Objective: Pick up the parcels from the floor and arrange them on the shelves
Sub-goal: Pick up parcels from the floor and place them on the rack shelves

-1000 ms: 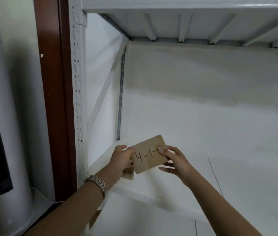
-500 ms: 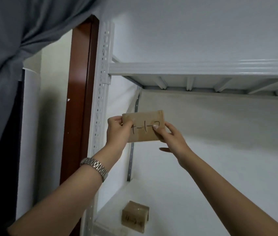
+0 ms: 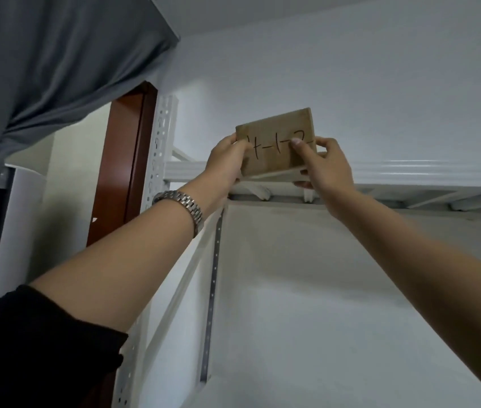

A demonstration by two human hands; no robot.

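**Flat parcel held at the lip of the top shelf**

The white metal rack (image 3: 171, 172) fills the middle of the view, and its top shelf (image 3: 410, 172) runs as a ribbed beam across to the right; everything below is placed against that beam. Left of the rack's punched upright stand a brown door frame (image 3: 121, 160) and, above that, a grey curtain (image 3: 56, 54). Under the beam the back wall is bare in this view.

The parcel (image 3: 276, 142) is raised in front of the beam's left end, its lower edge about level with the beam's top, its upper edge well above it and tipped a little to the left. It is not yet resting on the shelf, as far as can be told. It is a thin brown cardboard slab with a handwritten code across its face.

The left hand (image 3: 224, 160), with a metal watch (image 3: 183, 206) on its wrist, closes its grip on the parcel's left edge. The right hand (image 3: 327, 163) grips the right edge, thumb pressed on the face and fingers behind.

It looks light and stiff: it does not sag between the two holds. Plain card should offer good friction and little risk of slipping. Holding the short edges keeps the bottom edge free to slide onto the shelf; squeezing the broad face hard might dent it.
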